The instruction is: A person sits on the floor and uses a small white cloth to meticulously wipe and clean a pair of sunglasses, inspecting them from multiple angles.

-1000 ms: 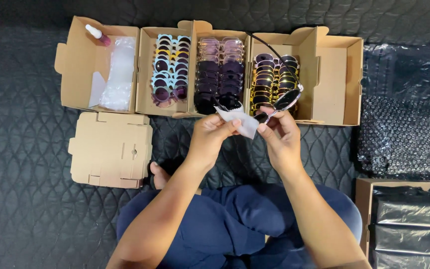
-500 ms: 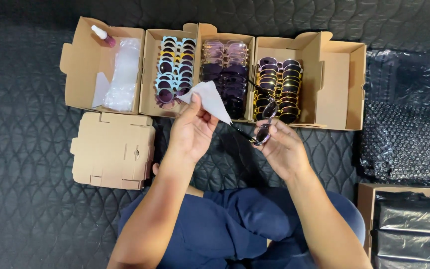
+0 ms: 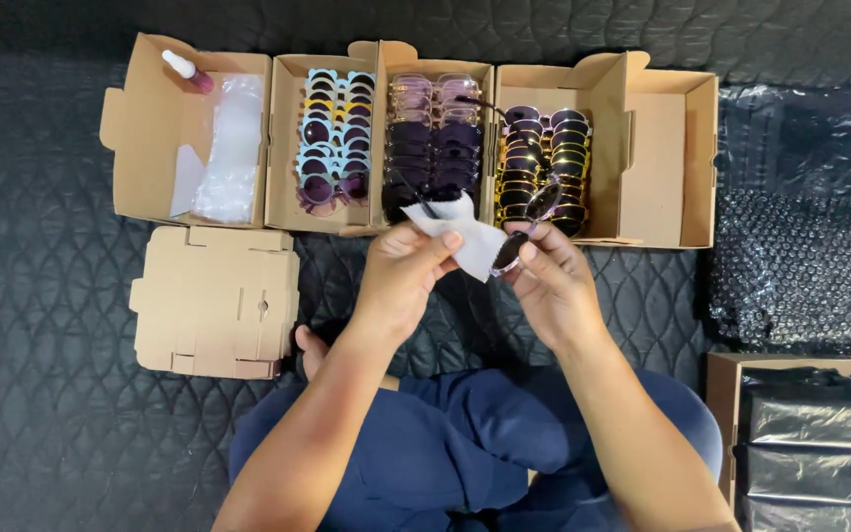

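Four open cardboard boxes (image 3: 654,148) along mat's far edge; three hold rowed sunglasses. Left hand (image 3: 401,276) pinches white cloth (image 3: 465,236), now back against sunglasses (image 3: 529,222) gripped by right hand (image 3: 554,286), mid-mat.

Dark quilted mat (image 3: 51,414) carries everything. A row of open cardboard boxes (image 3: 657,158) along the far edge; flat folded carton (image 3: 214,300) lower left; bubble wrap sheet (image 3: 805,266) right; box of black bags (image 3: 805,443) lower right.
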